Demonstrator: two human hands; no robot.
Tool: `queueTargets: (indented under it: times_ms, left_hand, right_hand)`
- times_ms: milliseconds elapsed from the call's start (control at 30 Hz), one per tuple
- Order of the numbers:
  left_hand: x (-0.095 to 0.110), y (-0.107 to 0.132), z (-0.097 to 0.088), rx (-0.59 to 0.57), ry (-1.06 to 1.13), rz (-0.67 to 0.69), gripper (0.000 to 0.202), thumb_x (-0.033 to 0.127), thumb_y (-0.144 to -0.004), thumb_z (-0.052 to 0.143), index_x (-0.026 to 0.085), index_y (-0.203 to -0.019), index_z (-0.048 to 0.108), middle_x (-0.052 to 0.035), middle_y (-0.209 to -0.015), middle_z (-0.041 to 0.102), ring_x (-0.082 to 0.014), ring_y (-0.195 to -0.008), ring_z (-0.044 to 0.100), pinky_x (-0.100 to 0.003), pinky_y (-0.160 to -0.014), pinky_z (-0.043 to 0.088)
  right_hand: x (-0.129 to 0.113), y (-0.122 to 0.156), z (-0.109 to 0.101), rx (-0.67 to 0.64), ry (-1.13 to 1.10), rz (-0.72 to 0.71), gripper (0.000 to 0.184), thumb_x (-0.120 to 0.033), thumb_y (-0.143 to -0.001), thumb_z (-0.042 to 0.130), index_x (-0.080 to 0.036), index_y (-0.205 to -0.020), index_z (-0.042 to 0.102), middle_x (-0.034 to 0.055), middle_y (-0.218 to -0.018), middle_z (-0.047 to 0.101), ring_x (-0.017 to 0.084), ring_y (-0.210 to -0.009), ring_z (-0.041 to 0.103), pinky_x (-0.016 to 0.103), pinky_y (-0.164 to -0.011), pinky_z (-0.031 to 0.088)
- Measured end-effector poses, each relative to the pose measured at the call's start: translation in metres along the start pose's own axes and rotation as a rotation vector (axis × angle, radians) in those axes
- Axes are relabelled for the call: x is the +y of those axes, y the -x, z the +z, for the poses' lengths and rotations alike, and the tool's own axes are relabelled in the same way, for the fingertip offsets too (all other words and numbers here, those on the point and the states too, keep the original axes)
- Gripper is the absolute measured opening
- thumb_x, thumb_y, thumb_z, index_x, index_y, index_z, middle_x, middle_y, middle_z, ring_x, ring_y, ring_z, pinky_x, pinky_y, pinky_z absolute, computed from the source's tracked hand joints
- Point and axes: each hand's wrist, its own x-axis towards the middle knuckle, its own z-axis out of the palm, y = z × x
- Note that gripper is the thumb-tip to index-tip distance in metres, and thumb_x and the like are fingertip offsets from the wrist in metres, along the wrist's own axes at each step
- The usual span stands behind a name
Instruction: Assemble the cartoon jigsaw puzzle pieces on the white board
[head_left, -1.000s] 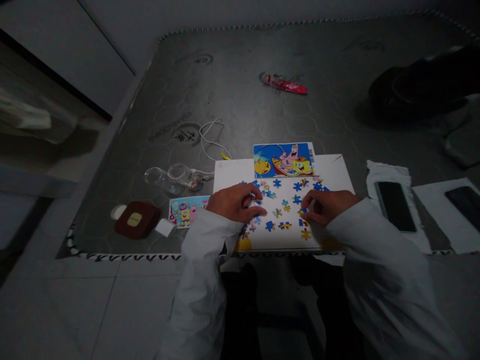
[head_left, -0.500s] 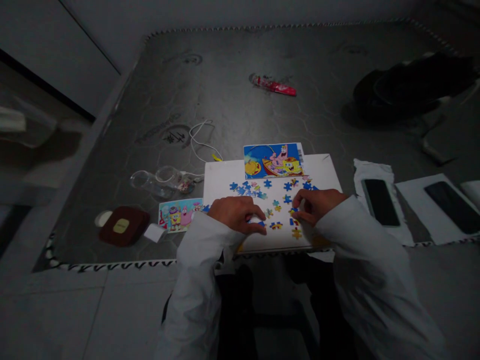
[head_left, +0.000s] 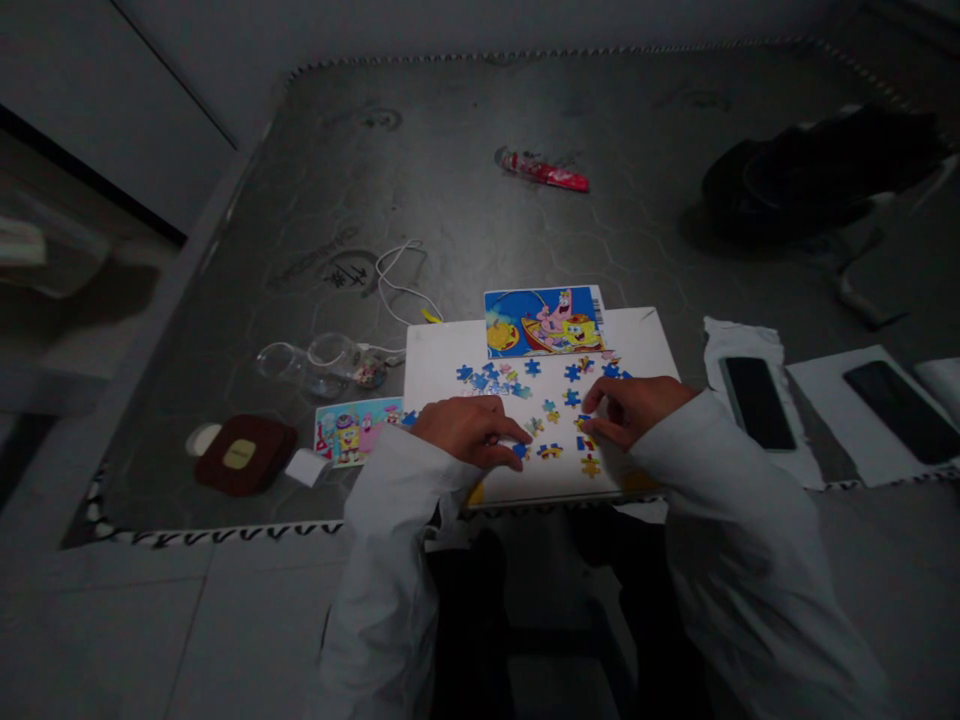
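My left hand (head_left: 466, 430) rests over the left part of a white box (head_left: 442, 345), its thumb and forefinger closed around a blue jigsaw piece (head_left: 520, 452). On the other side, my right hand (head_left: 634, 408) pinches a blue and yellow jigsaw piece (head_left: 583, 424) lying on the box, in line with other pieces. Between the hands lie loose pieces, among them a yellow and blue one (head_left: 551, 451). More blue pieces (head_left: 489, 378) are heaped farther back. A printed picture card (head_left: 544, 322) with cartoon figures lies along the box's far edge.
Left of the box are a second cartoon card (head_left: 346, 432), a brown case (head_left: 244, 455), clear plastic containers (head_left: 330, 360) and a white cable (head_left: 386, 285). Two phones (head_left: 757, 403) lie on the right. Behind are a red packet (head_left: 551, 175) and a dark bag (head_left: 810, 180).
My left thumb and forefinger have shifted slightly left and down, so the blue jigsaw piece shows more between them. My right hand has barely moved. The whole view has shifted a little.
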Motion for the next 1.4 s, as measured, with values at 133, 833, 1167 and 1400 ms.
queueTargets:
  times_ms: [133, 833, 1167, 1400]
  left_hand:
    - [-0.001, 0.000, 0.002, 0.016, 0.002, -0.020, 0.033, 0.050, -0.069, 0.077, 0.039, -0.100, 0.073, 0.0042, -0.083, 0.065, -0.0130, -0.076, 0.061, -0.023, -0.060, 0.036]
    - [0.012, 0.003, 0.000, 0.047, -0.004, -0.046, 0.027, 0.046, -0.075, 0.070, 0.030, -0.096, 0.071, 0.0030, -0.077, 0.063, -0.0126, -0.070, 0.056, -0.024, -0.062, 0.036]
    - [0.013, 0.003, -0.001, 0.058, -0.014, -0.056, 0.026, 0.046, -0.075, 0.069, 0.030, -0.095, 0.071, 0.0031, -0.078, 0.063, -0.0122, -0.069, 0.055, -0.023, -0.061, 0.036]
    - [0.013, 0.003, -0.001, 0.062, -0.017, -0.069, 0.025, 0.046, -0.074, 0.069, 0.030, -0.093, 0.070, 0.0041, -0.077, 0.062, -0.0123, -0.069, 0.055, -0.024, -0.061, 0.036]
  right_hand:
    - [0.000, 0.000, 0.000, 0.015, 0.008, -0.002, 0.020, -0.038, -0.079, 0.064, -0.027, -0.095, 0.066, 0.0002, -0.080, 0.070, 0.017, -0.071, 0.062, 0.025, -0.059, 0.038]
    - [-0.002, 0.001, -0.002, 0.030, 0.003, 0.002, 0.019, -0.036, -0.078, 0.066, -0.026, -0.094, 0.065, -0.0005, -0.079, 0.070, 0.015, -0.071, 0.061, 0.024, -0.058, 0.035]
    - [-0.003, 0.002, -0.004, 0.020, 0.019, 0.015, 0.020, -0.037, -0.079, 0.066, -0.027, -0.096, 0.065, -0.0005, -0.081, 0.070, 0.016, -0.073, 0.061, 0.024, -0.059, 0.036]
    - [-0.002, 0.002, -0.002, 0.031, 0.005, 0.009, 0.019, -0.038, -0.079, 0.066, -0.027, -0.094, 0.065, -0.0011, -0.081, 0.070, 0.015, -0.072, 0.061, 0.024, -0.059, 0.035]
